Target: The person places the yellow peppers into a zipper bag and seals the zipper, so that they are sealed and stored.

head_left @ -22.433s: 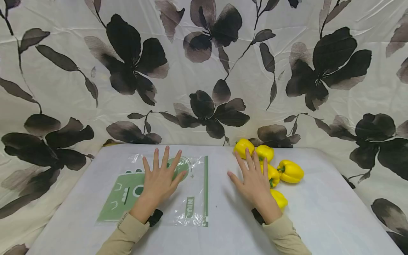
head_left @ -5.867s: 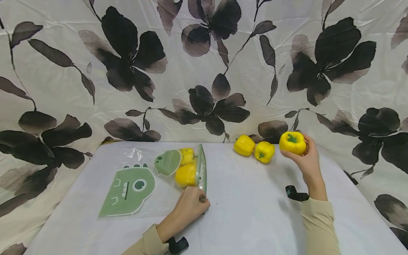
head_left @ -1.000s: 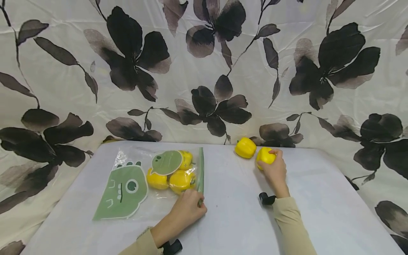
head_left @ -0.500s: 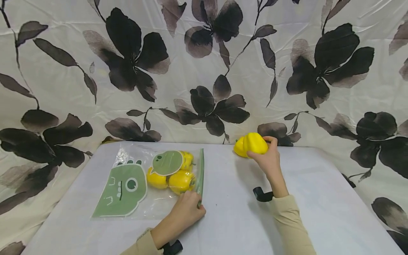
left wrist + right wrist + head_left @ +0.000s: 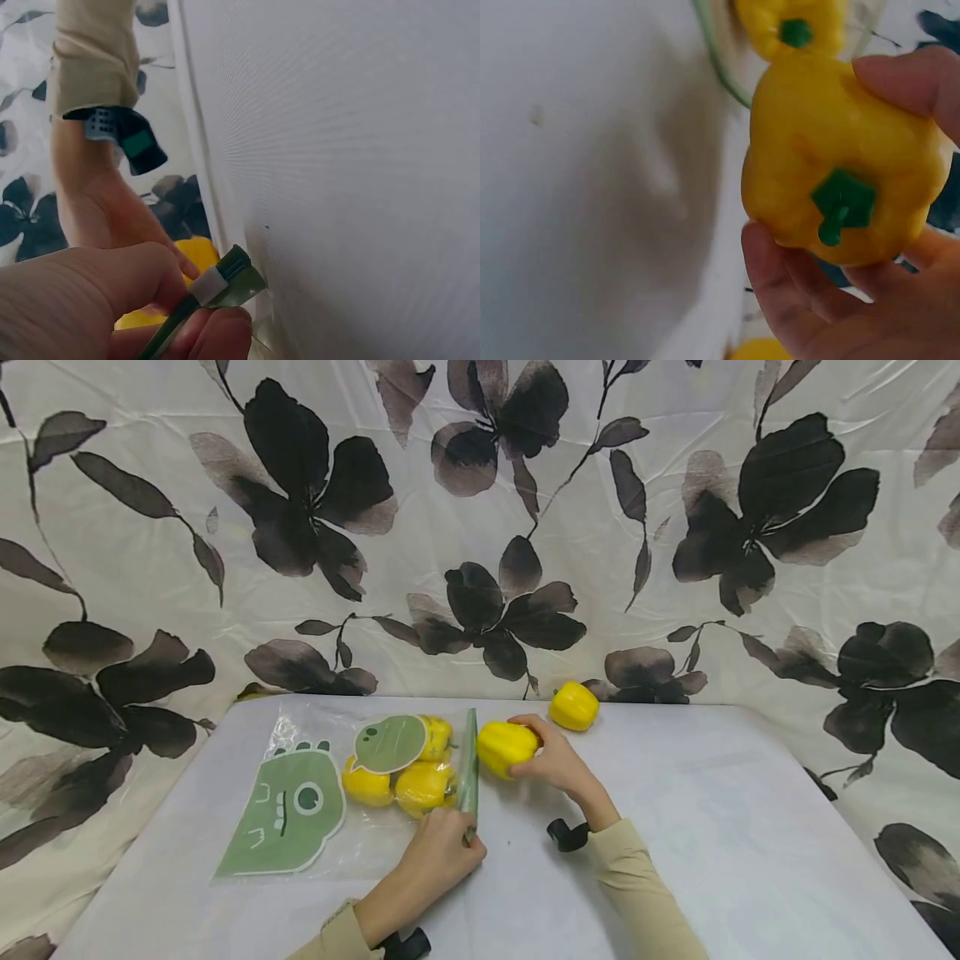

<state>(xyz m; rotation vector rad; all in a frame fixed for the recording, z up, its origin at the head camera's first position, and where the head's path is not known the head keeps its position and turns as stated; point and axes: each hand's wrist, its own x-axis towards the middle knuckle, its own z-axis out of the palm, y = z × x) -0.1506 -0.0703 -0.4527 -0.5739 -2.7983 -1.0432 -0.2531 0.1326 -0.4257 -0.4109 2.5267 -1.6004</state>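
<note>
My left hand pinches the near end of the green-edged opening of a clear zip bag; the left wrist view shows its white slider beside my thumb. The bag lies flat, printed with a green cartoon dinosaur, and three yellow bell peppers are inside it near the mouth. In my right hand is another yellow bell pepper, gripped between thumb and fingers just right of the bag's green edge. Its green stem faces the right wrist camera.
One more yellow bell pepper sits at the table's back edge, right of centre. A white cloth covers the table. Behind it hangs a floral curtain.
My right hand has picked up a bell pepper from the back of the table and carried it left to the bag's mouth. My left hand stays on the bag's edge.
</note>
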